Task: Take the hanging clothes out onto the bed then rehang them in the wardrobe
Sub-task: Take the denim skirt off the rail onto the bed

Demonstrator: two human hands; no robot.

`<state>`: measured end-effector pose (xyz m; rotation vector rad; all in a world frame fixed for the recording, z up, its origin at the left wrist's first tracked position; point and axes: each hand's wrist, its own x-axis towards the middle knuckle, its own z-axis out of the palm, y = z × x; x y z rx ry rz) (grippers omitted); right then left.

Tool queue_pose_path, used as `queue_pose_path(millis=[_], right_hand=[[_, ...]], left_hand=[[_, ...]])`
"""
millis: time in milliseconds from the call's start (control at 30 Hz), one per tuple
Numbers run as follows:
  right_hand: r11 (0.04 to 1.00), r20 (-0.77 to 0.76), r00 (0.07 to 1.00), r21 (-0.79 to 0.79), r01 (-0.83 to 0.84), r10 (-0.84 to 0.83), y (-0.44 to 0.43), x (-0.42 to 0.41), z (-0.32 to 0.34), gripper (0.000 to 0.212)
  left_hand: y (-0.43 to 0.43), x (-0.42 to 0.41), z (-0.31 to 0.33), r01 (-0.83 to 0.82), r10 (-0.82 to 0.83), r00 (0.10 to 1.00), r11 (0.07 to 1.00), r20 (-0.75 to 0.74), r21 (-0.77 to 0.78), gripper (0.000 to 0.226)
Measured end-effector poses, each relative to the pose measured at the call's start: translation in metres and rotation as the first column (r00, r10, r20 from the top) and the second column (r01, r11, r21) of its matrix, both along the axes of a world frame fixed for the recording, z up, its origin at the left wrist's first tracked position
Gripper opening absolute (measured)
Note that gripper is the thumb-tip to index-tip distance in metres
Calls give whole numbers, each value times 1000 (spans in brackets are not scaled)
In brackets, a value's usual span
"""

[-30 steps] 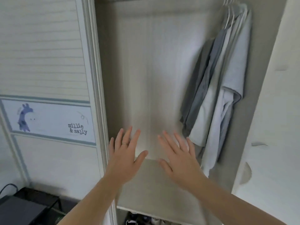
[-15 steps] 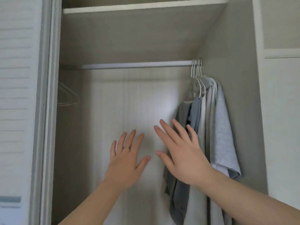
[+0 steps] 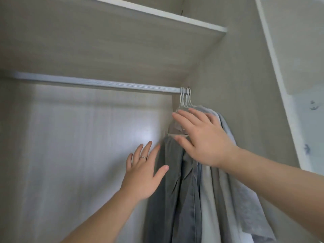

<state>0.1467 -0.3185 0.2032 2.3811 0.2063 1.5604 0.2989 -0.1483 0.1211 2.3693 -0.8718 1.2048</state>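
Interior of a fitted clothes store in a home. The pale wood-grain laminate wardrobe (image 3: pixel 228 81) has a flat upper shelf of the same laminate with a white front edge (image 3: pixel 122 41). Below it, a horizontal white ribbed hanging rail (image 3: pixel 98 84) spans the compartment. Thin white wire hangers (image 3: pixel 184 99) are hooked close together at the rail's right end, against the side wall. They carry a bunch of dark grey and pale grey fabric garments (image 3: pixel 166 199) that hang straight down. Right of a white-edged partition (image 3: pixel 276 67) lies a pale surface printed with small blue-grey motifs (image 3: pixel 313 123).
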Motion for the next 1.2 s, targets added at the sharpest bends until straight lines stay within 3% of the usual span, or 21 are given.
queue_pose_path(millis=[267,500,800,1000,1200], right_hand=[[957,-69,963,112,267,-261,-25,42,47,55],[870,-146,870,88,485,-471,-20,80,83,29],[805,-126,832,213,554,-540,-6,107,111,27],[781,-107,812,229,581,-573,-5,122,116,15],[799,-50,912,464,382,-407,-5,126,122,15]], left_hand=[[-55,64,29,218,-248,944,964,-220,-149,76],[-100,90,59,381,-530,763,831,-369,-406,80],[-119,93,59,463,-668,614,737,-421,-493,79],[-108,97,55,490,-641,628,766,-441,-416,80],[-105,98,58,489,-626,644,779,-440,-393,82]])
